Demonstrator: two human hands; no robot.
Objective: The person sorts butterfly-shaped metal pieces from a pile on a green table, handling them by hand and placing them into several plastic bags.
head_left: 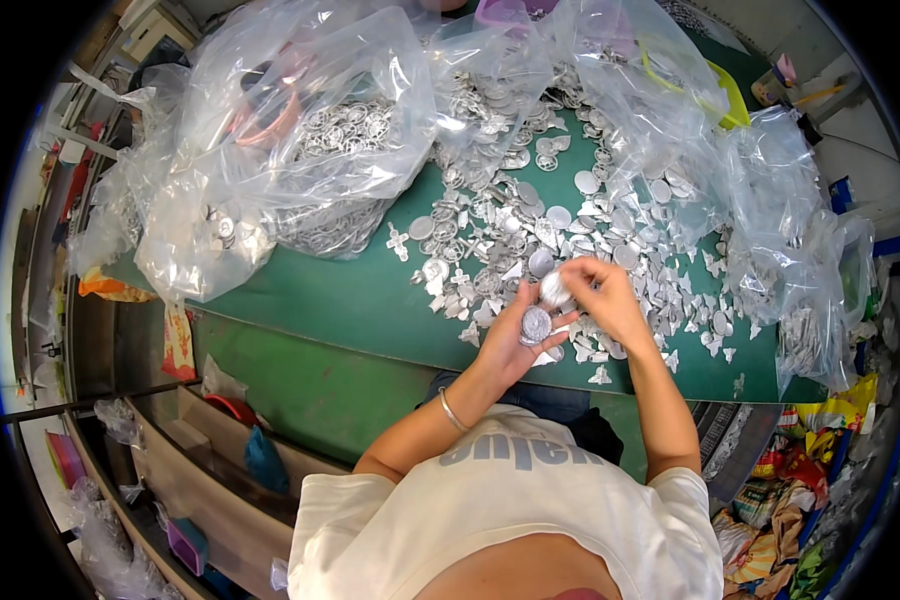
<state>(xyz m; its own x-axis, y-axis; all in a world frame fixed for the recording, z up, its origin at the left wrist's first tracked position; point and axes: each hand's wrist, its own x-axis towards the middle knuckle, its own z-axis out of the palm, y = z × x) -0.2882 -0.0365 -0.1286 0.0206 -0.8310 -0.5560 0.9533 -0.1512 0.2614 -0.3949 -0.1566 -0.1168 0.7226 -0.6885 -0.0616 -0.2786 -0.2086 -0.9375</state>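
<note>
My left hand point(508, 345) is over the near part of the green table, palm up, with a round silver-grey metal medallion point(536, 325) held in its fingers. From the right, my right hand point(610, 300) pinches a second pale round metal disc point(554, 290), slightly blurred, just above the first one. Both hands nearly touch. Around them lies a loose spread of small silver metal pieces point(660, 280): round discs, crosses and angular shapes. A cross-shaped piece point(397, 242) rests at the left edge of that spread.
Clear plastic bags of metal pieces point(345, 190) stand at the back left, and more bags point(805, 300) line the right side. A yellow-green basket point(730, 95) sits at the far right. Drawers point(210, 470) are at the lower left; crumpled colourful packaging point(790, 490) is piled at the lower right.
</note>
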